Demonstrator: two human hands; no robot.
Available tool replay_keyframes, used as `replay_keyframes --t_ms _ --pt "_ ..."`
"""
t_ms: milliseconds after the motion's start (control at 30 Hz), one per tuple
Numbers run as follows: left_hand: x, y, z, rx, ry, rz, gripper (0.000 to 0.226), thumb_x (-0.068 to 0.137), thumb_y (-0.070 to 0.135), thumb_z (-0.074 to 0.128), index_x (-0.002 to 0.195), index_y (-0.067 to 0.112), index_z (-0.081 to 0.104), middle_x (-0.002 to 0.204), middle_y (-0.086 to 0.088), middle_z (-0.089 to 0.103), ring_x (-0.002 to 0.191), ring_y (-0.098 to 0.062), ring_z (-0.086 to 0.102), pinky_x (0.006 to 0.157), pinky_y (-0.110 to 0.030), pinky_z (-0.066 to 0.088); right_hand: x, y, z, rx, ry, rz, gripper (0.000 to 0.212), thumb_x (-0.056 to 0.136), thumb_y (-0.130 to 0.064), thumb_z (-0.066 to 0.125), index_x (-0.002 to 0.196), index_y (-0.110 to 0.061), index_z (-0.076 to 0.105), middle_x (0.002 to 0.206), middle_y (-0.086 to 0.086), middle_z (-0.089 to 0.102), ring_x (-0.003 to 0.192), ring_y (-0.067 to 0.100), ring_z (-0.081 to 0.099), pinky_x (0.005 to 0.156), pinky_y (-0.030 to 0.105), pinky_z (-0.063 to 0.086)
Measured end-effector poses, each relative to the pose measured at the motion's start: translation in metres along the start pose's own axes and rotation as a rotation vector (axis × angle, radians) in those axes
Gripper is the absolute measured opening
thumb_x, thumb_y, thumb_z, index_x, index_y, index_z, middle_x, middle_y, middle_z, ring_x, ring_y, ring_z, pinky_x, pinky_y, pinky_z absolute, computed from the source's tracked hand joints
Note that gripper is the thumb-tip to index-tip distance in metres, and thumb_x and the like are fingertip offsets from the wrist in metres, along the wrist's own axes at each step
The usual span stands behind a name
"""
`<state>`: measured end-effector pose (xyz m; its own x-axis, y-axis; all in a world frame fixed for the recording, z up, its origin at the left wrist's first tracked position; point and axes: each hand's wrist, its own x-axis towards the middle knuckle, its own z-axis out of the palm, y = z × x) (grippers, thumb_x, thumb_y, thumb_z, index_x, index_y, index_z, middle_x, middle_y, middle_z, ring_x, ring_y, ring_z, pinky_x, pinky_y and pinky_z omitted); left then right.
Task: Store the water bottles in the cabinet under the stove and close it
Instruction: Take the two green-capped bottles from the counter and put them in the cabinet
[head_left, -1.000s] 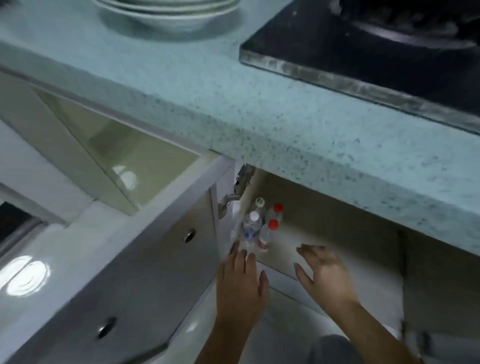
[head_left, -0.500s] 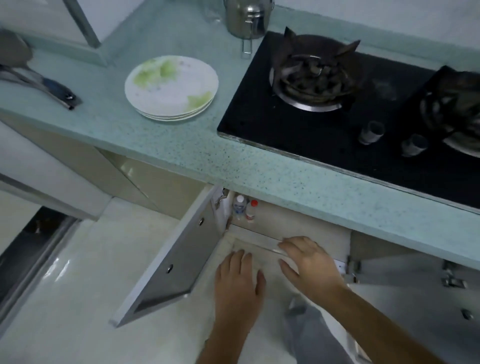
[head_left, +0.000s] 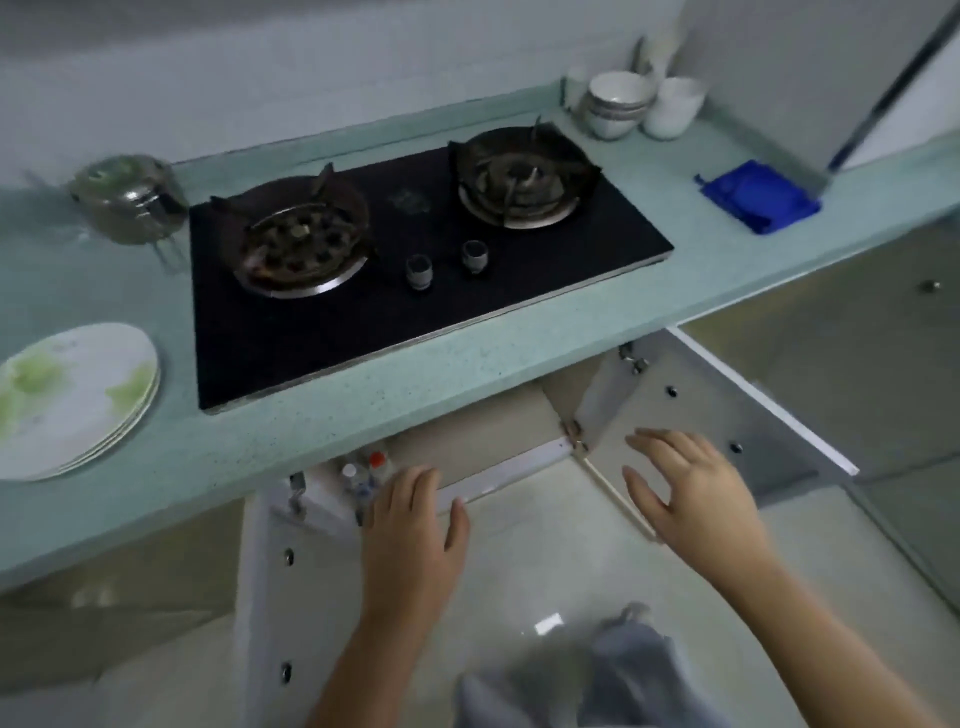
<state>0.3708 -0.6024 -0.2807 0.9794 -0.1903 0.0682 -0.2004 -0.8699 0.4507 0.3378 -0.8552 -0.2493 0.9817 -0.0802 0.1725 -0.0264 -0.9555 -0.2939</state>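
Head view puts me over the stove (head_left: 415, 291), looking down into the cabinet (head_left: 493, 441) beneath it, with both doors swung wide. I judge the storing step done and the closing step in hand: the bottles (head_left: 366, 470) stand inside, at the cabinet's left end just behind the left door's hinge side, and neither hand holds one.

The left hand (head_left: 415, 525) hangs flat in front of the opening, fingers straight and together, gripping nothing; its fingertips cover part of the bottles. The right hand (head_left: 685, 493) is spread, fingers fanned, close to the inner face of the right door (head_left: 717, 410); I cannot tell whether it touches.

Next I would need each palm on its own door, the left door (head_left: 291, 597) included, and both swung in until they meet under the counter (head_left: 519, 384), fingers kept out of the gap.

The bottles look small, clear and upright, packed close; one cap is red, one white. Blur hides their count.
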Motion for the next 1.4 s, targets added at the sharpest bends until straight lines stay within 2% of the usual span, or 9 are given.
replay_keyframes --t_ms 133,233,333,533,833,933,1067,1300,1400 --pt "0.013 0.062 0.008 -0.028 -0.02 0.205 0.047 0.083 0.036 0.038 0.106 0.004 0.061 0.108 -0.012 0.066 0.098 -0.028 0.061 0.081 -0.039 0.05 -0.031 0.046 -0.032 -0.01 0.116 0.17 0.026 0.082 -0.022 0.063 0.104 -0.009 0.064 0.104 0.009 0.068 0.095 0.032 0.062 0.081 0.042 0.052" --pt "0.014 0.114 0.025 -0.039 -0.055 0.331 0.043 0.081 0.034 0.04 0.103 0.005 0.063 0.104 -0.01 0.067 0.093 -0.026 0.063 0.077 -0.037 0.051 -0.056 0.089 -0.058 -0.023 0.228 0.279 0.028 0.08 -0.026 0.056 0.101 -0.009 0.065 0.099 0.009 0.069 0.091 0.032 0.063 0.075 0.04 0.053" --pt "0.011 0.181 0.055 -0.077 -0.107 0.418 0.043 0.079 0.034 0.039 0.101 0.005 0.063 0.102 -0.011 0.068 0.091 -0.029 0.064 0.074 -0.039 0.052 -0.091 0.142 -0.089 -0.054 0.333 0.396 0.024 0.078 -0.018 0.063 0.099 -0.006 0.065 0.098 0.011 0.069 0.088 0.033 0.063 0.074 0.038 0.051" --pt "-0.008 0.335 0.115 -0.149 -0.148 0.635 0.044 0.08 0.034 0.04 0.104 0.005 0.062 0.106 -0.01 0.066 0.099 -0.028 0.062 0.081 -0.04 0.051 -0.179 0.264 -0.157 -0.1 0.462 0.633 0.031 0.076 -0.026 0.054 0.098 -0.007 0.065 0.101 0.011 0.069 0.095 0.033 0.062 0.076 0.041 0.05" --pt "-0.03 0.523 0.198 -0.16 -0.286 0.778 0.045 0.079 0.038 0.039 0.105 0.009 0.062 0.106 -0.008 0.067 0.099 -0.027 0.062 0.086 -0.038 0.048 -0.256 0.4 -0.223 -0.127 0.546 0.766 0.027 0.073 -0.01 0.071 0.1 -0.007 0.065 0.102 0.01 0.069 0.096 0.031 0.062 0.078 0.042 0.053" --pt "-0.014 0.562 0.218 -0.186 -0.328 0.787 0.05 0.079 0.042 0.036 0.108 0.01 0.061 0.111 -0.006 0.064 0.104 -0.025 0.058 0.09 -0.033 0.043 -0.25 0.441 -0.234 -0.12 0.581 0.794 0.027 0.074 -0.011 0.07 0.1 -0.007 0.065 0.102 0.009 0.069 0.097 0.03 0.062 0.078 0.042 0.053" --pt "0.037 0.611 0.244 -0.318 -0.392 0.655 0.051 0.078 0.043 0.04 0.113 0.01 0.058 0.116 -0.004 0.059 0.11 -0.021 0.051 0.092 -0.02 0.031 -0.217 0.495 -0.244 -0.15 0.595 0.816 0.028 0.074 -0.012 0.07 0.101 -0.008 0.065 0.103 0.009 0.069 0.096 0.029 0.063 0.08 0.039 0.052" --pt "0.154 0.706 0.291 -0.335 -0.36 0.716 0.042 0.078 0.029 0.049 0.111 0.005 0.059 0.114 -0.01 0.062 0.108 -0.028 0.054 0.093 -0.034 0.037 -0.123 0.587 -0.272 -0.164 0.579 0.892 0.029 0.075 -0.014 0.069 0.104 -0.01 0.064 0.106 0.008 0.068 0.1 0.026 0.062 0.082 0.036 0.049" --pt "0.193 0.744 0.309 -0.313 -0.36 0.766 0.044 0.079 0.032 0.048 0.111 0.005 0.059 0.115 -0.011 0.062 0.109 -0.028 0.054 0.094 -0.035 0.038 -0.094 0.623 -0.28 -0.154 0.593 0.918 0.029 0.075 -0.013 0.07 0.104 -0.011 0.065 0.105 0.006 0.068 0.097 0.025 0.062 0.081 0.032 0.048"
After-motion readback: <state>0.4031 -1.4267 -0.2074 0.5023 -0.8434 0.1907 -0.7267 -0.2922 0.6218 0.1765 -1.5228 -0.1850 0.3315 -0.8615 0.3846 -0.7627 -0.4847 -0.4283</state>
